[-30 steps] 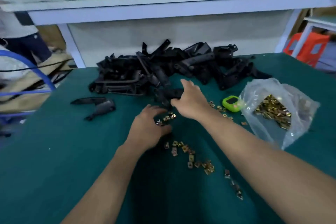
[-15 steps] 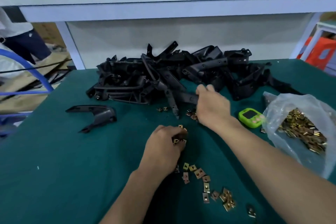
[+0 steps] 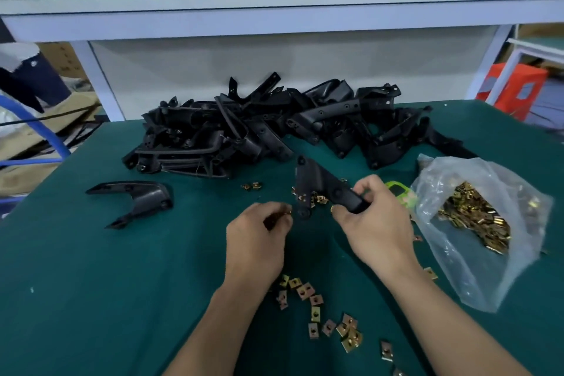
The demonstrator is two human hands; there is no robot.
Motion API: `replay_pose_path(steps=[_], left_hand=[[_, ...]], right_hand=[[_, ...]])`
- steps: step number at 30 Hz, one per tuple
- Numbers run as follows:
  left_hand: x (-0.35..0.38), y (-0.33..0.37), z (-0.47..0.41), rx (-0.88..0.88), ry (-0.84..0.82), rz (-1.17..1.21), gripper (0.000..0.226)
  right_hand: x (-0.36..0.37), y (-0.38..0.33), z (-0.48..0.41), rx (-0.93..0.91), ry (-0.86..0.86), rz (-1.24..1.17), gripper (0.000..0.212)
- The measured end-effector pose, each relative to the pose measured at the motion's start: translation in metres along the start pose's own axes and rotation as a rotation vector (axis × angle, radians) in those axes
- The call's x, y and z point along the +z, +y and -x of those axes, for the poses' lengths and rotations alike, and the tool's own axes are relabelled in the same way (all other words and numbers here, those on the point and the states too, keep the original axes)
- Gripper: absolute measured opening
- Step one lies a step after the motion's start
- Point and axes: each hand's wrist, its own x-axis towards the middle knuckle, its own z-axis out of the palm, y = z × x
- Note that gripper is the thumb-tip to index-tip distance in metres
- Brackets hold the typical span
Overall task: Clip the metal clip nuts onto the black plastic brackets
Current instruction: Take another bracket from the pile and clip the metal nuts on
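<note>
My right hand [image 3: 377, 224] grips one end of a black plastic bracket [image 3: 317, 185] and holds it above the green table. My left hand [image 3: 258, 241] is just left of the bracket's lower tip, its fingers pinching small brass clip nuts [image 3: 285, 210]. A big pile of black brackets [image 3: 274, 128] lies at the back of the table. One single bracket [image 3: 137, 197] lies apart at the left. Loose clip nuts [image 3: 317, 305] are scattered between my forearms, and a few more clip nuts [image 3: 251, 186] lie near the pile.
A clear plastic bag of clip nuts [image 3: 476, 220] lies open at the right. A lime-green timer [image 3: 399, 192] sits partly hidden behind my right hand. A white shelf frame [image 3: 274, 18] stands behind the table, and an orange stool [image 3: 515, 88] is at the far right.
My right hand pulled one bracket out of the pile and drew it toward me. My left hand picked up clip nuts and rose to the bracket's tip.
</note>
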Motion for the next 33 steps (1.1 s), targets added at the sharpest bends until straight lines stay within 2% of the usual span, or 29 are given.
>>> replay_pose_path(steps=[7,14,21,25,28,33], left_hand=[[-0.006,-0.001,-0.003,-0.015,-0.001,-0.063,0.018],[-0.006,0.001,0.001,0.025,-0.031,-0.214,0.025],[-0.01,0.011,0.003,-0.026,0.078,-0.044,0.037],[-0.012,0.012,0.001,-0.05,0.14,0.028,0.033],[-0.015,0.006,0.0,-0.022,0.146,-0.018,0.026],[-0.015,0.001,-0.003,-0.012,0.123,0.021,0.042]], right_hand=[[0.004,0.008,0.001,0.046,-0.116,0.019,0.026],[0.008,0.008,0.002,-0.062,-0.186,0.127,0.022],[0.008,0.011,0.001,-0.028,-0.225,0.009,0.025],[0.007,0.012,0.0,-0.011,-0.226,-0.012,0.024],[0.007,0.012,0.001,-0.017,-0.224,0.001,0.024],[0.006,0.012,0.0,-0.029,-0.237,0.033,0.023]])
